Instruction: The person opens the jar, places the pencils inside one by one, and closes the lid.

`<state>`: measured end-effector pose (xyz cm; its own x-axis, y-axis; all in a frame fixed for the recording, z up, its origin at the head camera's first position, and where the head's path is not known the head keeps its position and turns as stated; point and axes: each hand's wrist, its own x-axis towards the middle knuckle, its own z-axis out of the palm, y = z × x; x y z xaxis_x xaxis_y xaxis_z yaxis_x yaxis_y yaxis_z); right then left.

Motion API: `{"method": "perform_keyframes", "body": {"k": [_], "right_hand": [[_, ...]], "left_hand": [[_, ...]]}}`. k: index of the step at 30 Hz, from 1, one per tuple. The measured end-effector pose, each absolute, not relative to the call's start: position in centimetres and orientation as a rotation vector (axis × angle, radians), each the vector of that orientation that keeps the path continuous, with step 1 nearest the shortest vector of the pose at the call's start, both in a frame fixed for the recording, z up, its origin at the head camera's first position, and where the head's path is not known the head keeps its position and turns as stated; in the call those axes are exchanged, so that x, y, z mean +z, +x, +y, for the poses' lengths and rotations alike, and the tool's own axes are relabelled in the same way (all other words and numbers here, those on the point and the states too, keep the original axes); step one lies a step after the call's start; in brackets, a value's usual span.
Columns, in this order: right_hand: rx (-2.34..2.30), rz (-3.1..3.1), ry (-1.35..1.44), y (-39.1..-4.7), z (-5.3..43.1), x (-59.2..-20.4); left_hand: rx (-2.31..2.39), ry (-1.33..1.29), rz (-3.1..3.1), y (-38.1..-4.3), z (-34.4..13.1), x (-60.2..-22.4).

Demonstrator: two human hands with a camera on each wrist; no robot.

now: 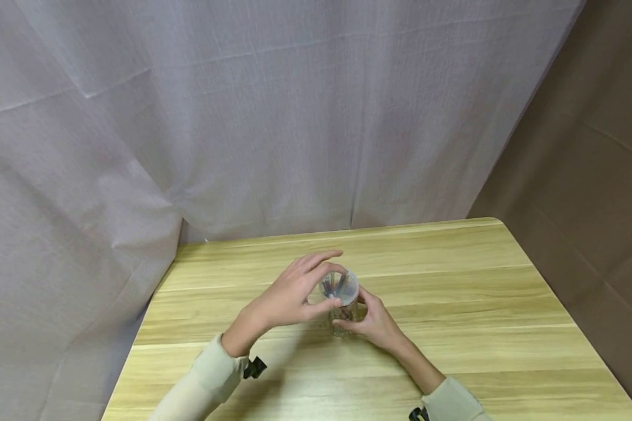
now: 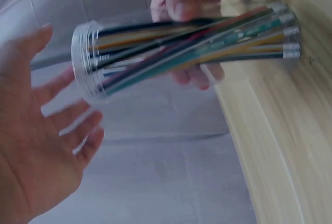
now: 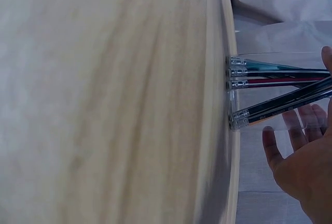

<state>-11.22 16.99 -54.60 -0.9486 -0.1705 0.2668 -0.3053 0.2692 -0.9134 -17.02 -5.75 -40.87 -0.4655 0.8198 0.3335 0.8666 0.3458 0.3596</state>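
Note:
A clear plastic jar (image 2: 155, 73) holds several pencils (image 2: 259, 29) in dark, green, red and yellow colours, with metal ferrules at the bottom end. It stands upright on the table in the head view, topped by a round translucent lid (image 1: 350, 287). My right hand (image 1: 376, 324) grips the jar's side, thumb toward me and fingers around the far side. Over the lid is my left hand (image 1: 289, 295), fingers spread and loosely bent about the rim. In the left wrist view the left thumb (image 2: 39, 41) is apart from the lid, and a finger passes behind it.
The jar stands near the middle of a light wood-grain table (image 1: 453, 275). Behind the table hangs a pale grey curtain (image 1: 274, 146), and a brown cloth (image 1: 584, 175) hangs at the right. Black camera straps (image 1: 254, 368) show at the sleeves.

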Motion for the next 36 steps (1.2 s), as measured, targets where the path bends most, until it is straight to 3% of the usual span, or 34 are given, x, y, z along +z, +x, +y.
{"method": "perform_keyframes", "body": {"k": [10, 26, 36], "right_hand": [[1.77, -2.418, 0.445, -11.1, 16.9, -54.5], [1.774, -2.391, 0.47, -11.1, 17.1, -54.4], [1.78, -2.395, 0.459, -11.1, 17.0, -54.5]], "left_hand": [[-0.773, -1.767, -2.455, -18.0, -6.0, -40.7], [-0.522, -1.347, -2.443, -15.7, -4.3, -41.0], [-0.717, -1.615, -2.476, -17.0, -5.5, -40.3]]}}
